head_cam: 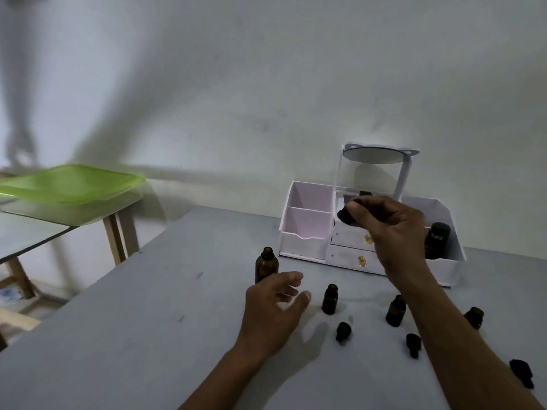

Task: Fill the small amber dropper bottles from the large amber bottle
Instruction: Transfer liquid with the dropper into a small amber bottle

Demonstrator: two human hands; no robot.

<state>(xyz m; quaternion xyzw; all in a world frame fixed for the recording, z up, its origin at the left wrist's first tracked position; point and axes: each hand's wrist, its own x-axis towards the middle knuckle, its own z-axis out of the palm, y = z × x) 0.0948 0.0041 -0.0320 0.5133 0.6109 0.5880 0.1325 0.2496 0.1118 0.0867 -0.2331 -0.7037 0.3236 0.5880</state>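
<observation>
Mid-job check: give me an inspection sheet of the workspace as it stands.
Surface: grey table, faint marks.
Job's things: large amber bottle uncapped, upright; three small bottles uncapped, upright; three dropper caps lying loose.
Clutter: white organiser, dark bottle inside.
Grippers: left hand open by the large bottle; right hand pinches a black cap.
Cables: nothing seen.
Surroundings: green lid on side table; white wall.
</observation>
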